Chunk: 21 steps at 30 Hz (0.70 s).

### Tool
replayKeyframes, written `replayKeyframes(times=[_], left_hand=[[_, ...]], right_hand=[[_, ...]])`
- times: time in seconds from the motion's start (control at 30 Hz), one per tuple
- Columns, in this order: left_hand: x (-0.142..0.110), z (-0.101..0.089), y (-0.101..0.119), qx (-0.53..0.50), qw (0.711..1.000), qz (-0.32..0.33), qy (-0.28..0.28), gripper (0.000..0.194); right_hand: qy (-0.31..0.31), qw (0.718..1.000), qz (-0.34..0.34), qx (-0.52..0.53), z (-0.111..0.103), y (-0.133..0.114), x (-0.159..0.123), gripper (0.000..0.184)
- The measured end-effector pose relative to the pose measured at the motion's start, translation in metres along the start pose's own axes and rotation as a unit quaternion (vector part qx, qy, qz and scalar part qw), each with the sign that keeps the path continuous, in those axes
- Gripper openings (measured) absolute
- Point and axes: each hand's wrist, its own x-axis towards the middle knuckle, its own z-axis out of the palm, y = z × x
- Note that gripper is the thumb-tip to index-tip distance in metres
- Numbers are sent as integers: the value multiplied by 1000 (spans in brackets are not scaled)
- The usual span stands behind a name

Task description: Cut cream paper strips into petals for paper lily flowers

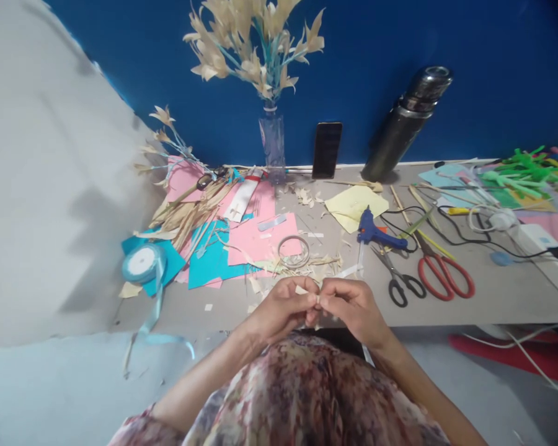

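Observation:
Close to my body at the table's front edge, my left hand and my right hand meet with fingertips nearly touching. Both pinch a small pale piece of dried husk, mostly hidden by the fingers. Just beyond them lie husk scraps and a ring-shaped roll of tape. To the right of my right hand are black-handled scissors, red-handled scissors and a blue glue gun.
Husk flowers stand in a clear bottle by the blue wall, near a phone and a leaning flask. Pink paper and a light-blue ribbon spool lie left. A black cable crosses the right.

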Motion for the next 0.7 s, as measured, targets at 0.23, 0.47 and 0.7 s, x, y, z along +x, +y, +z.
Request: replayKeyframes(times=[0.23, 0.47, 0.7], left_hand=[[0, -4, -5, -77, 990, -12, -113, 38], [-4, 4, 0, -27, 999, 14, -37, 44], [2, 6, -4, 38, 997, 42, 52, 28]], right_hand=[[-44, 950, 64, 303, 1, 19, -4, 21], [-20, 969, 13, 248, -1, 21, -1, 27], [-40, 994, 18, 100, -7, 7, 0, 24]])
